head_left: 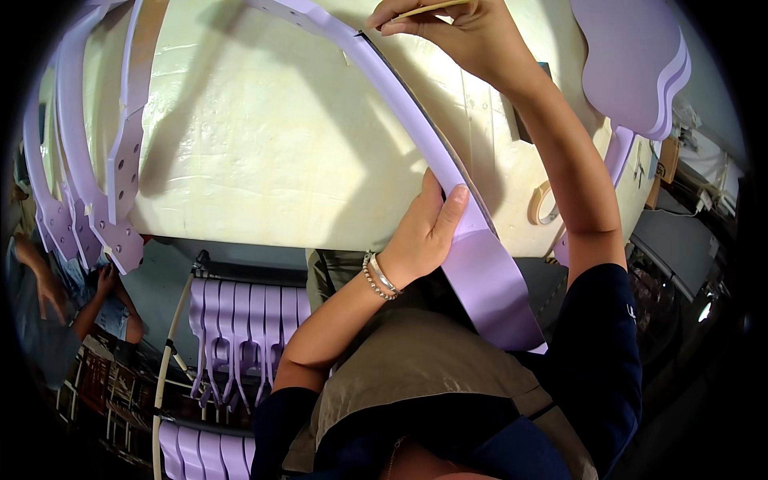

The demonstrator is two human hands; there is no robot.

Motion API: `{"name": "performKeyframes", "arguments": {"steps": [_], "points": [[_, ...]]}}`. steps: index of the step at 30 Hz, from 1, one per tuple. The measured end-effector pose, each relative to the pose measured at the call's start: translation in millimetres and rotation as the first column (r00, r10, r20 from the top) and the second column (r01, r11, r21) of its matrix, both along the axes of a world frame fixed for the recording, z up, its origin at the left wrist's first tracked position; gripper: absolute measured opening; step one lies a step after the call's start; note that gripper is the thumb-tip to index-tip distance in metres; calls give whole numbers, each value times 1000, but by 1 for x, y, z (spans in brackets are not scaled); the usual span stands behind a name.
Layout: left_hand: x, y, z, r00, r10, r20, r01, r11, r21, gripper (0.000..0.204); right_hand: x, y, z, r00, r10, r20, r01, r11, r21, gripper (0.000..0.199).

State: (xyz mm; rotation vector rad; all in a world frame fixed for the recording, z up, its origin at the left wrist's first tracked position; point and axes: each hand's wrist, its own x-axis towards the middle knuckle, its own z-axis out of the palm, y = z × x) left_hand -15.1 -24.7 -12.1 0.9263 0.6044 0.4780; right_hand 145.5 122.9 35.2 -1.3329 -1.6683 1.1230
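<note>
A lilac guitar [498, 290] lies tilted across my front, its body against my apron and its neck [408, 120] running up and to the left over the table. A dark strip shows along the neck's right edge. My left hand [428, 228] wraps the neck close to the body, thumb on top. Beyond the far part of the neck, my right hand [448, 32] pinches a thin yellowish stick or strip [432, 9]. Its fingertips are near the dark strip's upper end; whether they touch it I cannot tell.
Several lilac necks with headstocks [120, 240] stand at the left table edge. A tape roll [544, 203] lies on the pale table [240, 160], right of the neck. Another lilac guitar [632, 64] is at far right. Lilac guitars hang on a rack [164, 360] below; another person's hand [106, 278] shows left.
</note>
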Motion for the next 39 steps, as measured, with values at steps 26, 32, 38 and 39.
{"name": "performKeyframes", "arguments": {"steps": [26,32,38,39], "points": [[2,-1,-1,999,42,25,-41,999,-27,54,17,-39,12,987,162,8,-162,987,14,15],[3,-3,-8,998,65,24,-65,998,0,50,14,-39,14,991,111,-77,-115,992,-56,9],[4,-2,0,996,92,5,-91,991,-98,53,23,-79,24,968,175,178,-184,982,34,16],[5,-2,3,994,108,7,-106,984,-147,54,22,-80,24,969,182,169,-189,982,26,17]]}}
